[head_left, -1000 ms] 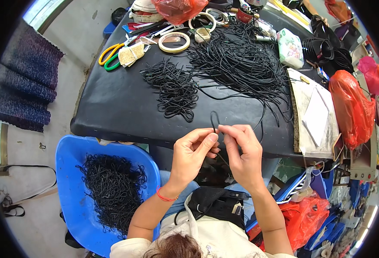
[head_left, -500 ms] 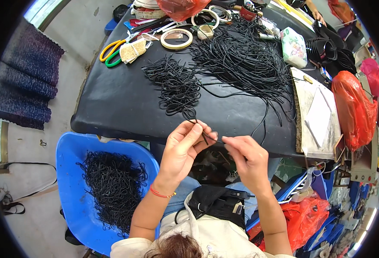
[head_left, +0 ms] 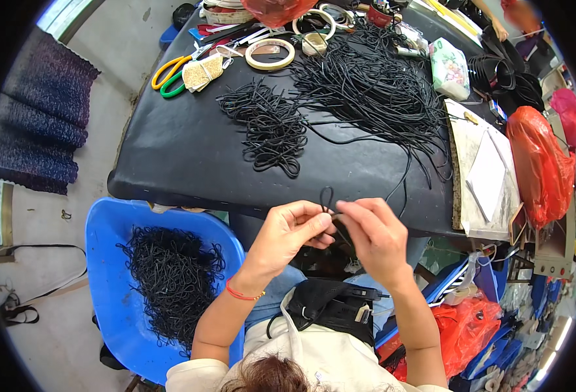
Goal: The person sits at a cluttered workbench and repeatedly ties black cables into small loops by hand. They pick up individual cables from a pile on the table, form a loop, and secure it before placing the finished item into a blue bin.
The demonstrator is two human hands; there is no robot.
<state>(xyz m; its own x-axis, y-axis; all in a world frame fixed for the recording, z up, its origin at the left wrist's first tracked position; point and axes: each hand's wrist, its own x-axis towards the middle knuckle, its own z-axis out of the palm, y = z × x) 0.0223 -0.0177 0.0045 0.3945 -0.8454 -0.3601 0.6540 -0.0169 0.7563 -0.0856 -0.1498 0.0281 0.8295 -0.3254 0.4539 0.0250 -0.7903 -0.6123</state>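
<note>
You are pinching the black cord between both hands, left hand and right hand meeting fingertip to fingertip; its loop is standing upright just above them.

Person is wearing a cream short-sleeved top, forearms bare, a thin red string bracelet sitting on the left wrist, nothing on the right wrist, both hands ungloved, brown hair showing at the bottom edge.
</note>
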